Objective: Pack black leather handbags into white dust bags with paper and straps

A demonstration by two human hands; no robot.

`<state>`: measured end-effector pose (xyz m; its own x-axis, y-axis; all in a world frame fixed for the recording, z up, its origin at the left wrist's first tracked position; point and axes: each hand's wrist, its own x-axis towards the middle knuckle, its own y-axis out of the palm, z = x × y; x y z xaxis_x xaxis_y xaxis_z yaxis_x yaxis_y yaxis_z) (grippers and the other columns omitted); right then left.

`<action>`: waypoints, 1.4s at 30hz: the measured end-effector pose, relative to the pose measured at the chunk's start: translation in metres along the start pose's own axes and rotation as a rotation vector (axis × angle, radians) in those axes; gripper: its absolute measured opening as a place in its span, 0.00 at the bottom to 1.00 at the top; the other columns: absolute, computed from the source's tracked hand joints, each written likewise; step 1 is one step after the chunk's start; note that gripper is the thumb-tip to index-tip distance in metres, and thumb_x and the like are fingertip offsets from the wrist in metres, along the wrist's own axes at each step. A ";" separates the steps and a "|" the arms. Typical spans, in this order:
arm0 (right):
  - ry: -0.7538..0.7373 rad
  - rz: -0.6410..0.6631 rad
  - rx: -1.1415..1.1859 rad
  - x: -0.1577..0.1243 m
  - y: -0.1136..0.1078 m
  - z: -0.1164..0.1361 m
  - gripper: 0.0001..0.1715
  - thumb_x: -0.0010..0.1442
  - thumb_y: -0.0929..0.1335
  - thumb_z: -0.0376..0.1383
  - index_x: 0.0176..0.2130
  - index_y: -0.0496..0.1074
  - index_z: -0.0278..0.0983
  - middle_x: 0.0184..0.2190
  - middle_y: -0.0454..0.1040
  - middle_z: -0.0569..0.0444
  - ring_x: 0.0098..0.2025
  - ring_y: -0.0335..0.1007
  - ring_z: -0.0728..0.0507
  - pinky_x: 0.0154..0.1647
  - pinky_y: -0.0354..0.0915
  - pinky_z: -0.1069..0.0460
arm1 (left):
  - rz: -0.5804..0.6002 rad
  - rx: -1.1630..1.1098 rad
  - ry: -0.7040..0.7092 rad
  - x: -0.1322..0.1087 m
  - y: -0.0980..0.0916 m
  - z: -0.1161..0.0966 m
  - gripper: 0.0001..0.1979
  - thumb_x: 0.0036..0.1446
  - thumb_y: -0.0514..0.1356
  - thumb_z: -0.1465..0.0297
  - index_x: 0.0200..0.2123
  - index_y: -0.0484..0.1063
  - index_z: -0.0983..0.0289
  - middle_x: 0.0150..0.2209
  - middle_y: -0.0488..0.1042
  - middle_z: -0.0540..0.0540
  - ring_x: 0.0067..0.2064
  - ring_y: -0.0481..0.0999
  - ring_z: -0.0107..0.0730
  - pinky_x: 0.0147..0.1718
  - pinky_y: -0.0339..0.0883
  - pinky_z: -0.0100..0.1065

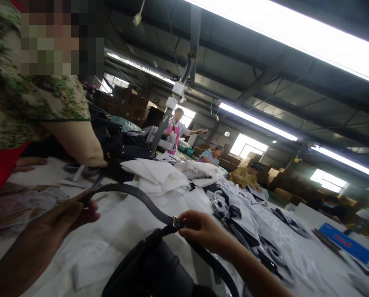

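A black strap (135,193) arches between my two hands above the table. My left hand (74,216) is closed around its left end, fingers curled. At the strap's metal buckle (176,222), my right hand (199,229) pinches the band between thumb and fingers. From the buckle the strap runs on down to the lower right. A black handbag (150,264) sits right below the buckle at the bottom of the view, with a short band rising from it towards the buckle; its lower part is cut off by the frame.
White sheets (156,175) are stacked beyond the strap. Coiled black straps and white strips (249,231) cover the table's right side, near a blue box (347,243). A co-worker's arm (82,144) reaches in at left beside black bags (135,152). Other people work farther back.
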<state>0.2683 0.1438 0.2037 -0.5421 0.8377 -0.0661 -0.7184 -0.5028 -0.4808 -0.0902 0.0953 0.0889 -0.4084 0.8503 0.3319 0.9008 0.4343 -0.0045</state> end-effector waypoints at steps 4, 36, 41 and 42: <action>-0.167 0.008 -0.072 -0.013 -0.001 0.022 0.47 0.55 0.76 0.51 0.67 0.61 0.43 0.64 0.66 0.45 0.65 0.62 0.36 0.64 0.58 0.40 | 0.197 0.008 0.262 -0.006 0.047 -0.075 0.20 0.61 0.59 0.53 0.51 0.78 0.54 0.36 0.82 0.47 0.37 0.81 0.37 0.40 0.76 0.32; -0.285 -0.430 0.454 -0.068 -0.003 0.021 0.19 0.66 0.68 0.50 0.43 0.73 0.37 0.23 0.67 0.59 0.19 0.53 0.54 0.20 0.51 0.57 | 0.950 0.362 0.398 -0.015 0.166 -0.026 0.22 0.50 0.66 0.72 0.49 0.78 0.50 0.46 0.81 0.49 0.48 0.79 0.44 0.46 0.66 0.36; -0.218 -0.384 -0.008 -0.061 0.000 0.012 0.18 0.62 0.72 0.47 0.46 0.77 0.39 0.35 0.78 0.53 0.26 0.66 0.50 0.27 0.62 0.55 | 0.898 0.363 0.370 -0.016 0.169 -0.022 0.13 0.56 0.64 0.67 0.45 0.79 0.54 0.42 0.81 0.50 0.44 0.80 0.41 0.43 0.67 0.33; -0.213 -0.379 -0.136 -0.057 0.002 0.009 0.18 0.59 0.75 0.44 0.47 0.77 0.40 0.39 0.79 0.53 0.31 0.70 0.47 0.33 0.65 0.54 | 0.873 0.347 0.355 -0.015 0.168 -0.021 0.13 0.57 0.64 0.65 0.46 0.78 0.55 0.43 0.82 0.51 0.45 0.80 0.41 0.43 0.68 0.33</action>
<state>0.2940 0.0929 0.2140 -0.3397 0.8874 0.3116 -0.8274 -0.1244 -0.5477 0.0710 0.1490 0.1034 0.4937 0.7992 0.3429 0.7477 -0.1887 -0.6366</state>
